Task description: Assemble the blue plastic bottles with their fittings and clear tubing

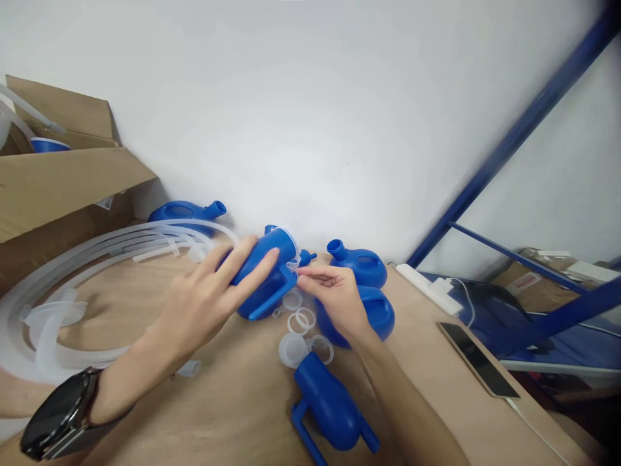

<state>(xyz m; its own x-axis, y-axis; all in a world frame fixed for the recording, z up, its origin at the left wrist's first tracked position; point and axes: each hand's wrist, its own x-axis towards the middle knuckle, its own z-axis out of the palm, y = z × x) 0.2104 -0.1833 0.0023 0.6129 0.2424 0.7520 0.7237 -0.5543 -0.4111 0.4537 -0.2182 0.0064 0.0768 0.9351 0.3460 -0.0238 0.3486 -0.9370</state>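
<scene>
My left hand (213,285) is wrapped round a blue plastic bottle with a handle (264,272), holding it tilted with its mouth up and to the right. A translucent white ring (290,241) sits around that mouth. At the top of the handle, the thumb and fingertips of my right hand (334,288) pinch a small translucent tab that seems joined to the ring; the fingers partly hide it. Just below lie loose translucent rings (301,320) and a round cap (293,349). Nearest my right forearm, another blue bottle (330,401) lies on its side on the table.
More blue bottles (361,265) stand by the wall, one at the far left (182,212). Coiled translucent tubing (111,243) covers the table's left side, beside a cardboard box (63,188). A phone (478,359), a power strip (429,288) and a blue metal frame (514,136) are on the right.
</scene>
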